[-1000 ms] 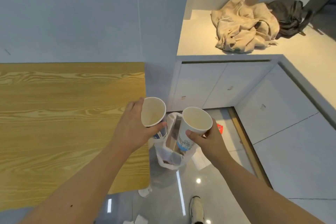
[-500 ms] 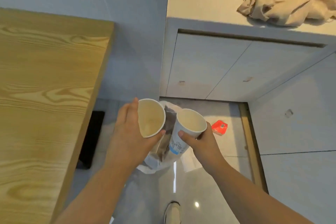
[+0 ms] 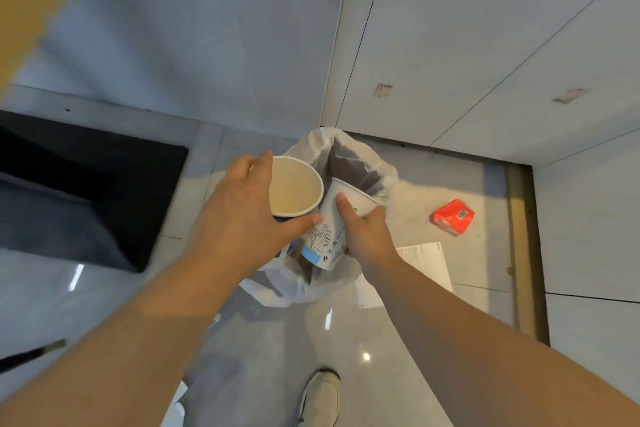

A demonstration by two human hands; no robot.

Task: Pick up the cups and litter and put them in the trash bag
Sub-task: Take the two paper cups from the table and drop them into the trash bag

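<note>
A white plastic trash bag (image 3: 356,156) stands open on the grey floor in front of the white cabinets. My left hand (image 3: 239,215) grips an upright paper cup (image 3: 294,185), its empty beige inside facing me, right over the bag's left edge. My right hand (image 3: 363,232) holds a second paper cup (image 3: 323,239) with blue print, tipped so its mouth points into the bag. A red crumpled packet (image 3: 453,217) lies on the floor right of the bag. A white sheet of paper (image 3: 424,258) lies under my right forearm.
A black table base (image 3: 86,198) sits on the floor at the left, with the wooden table edge (image 3: 31,3) above it. White cabinet doors (image 3: 485,45) close off the back and right. My shoe (image 3: 320,399) is at the bottom. A white scrap (image 3: 176,406) lies at the lower left.
The view has dropped toward the floor and the bag looks larger. Both hands have lowered the cups to the bag's mouth, and the right cup has tipped from upright toward the opening.
</note>
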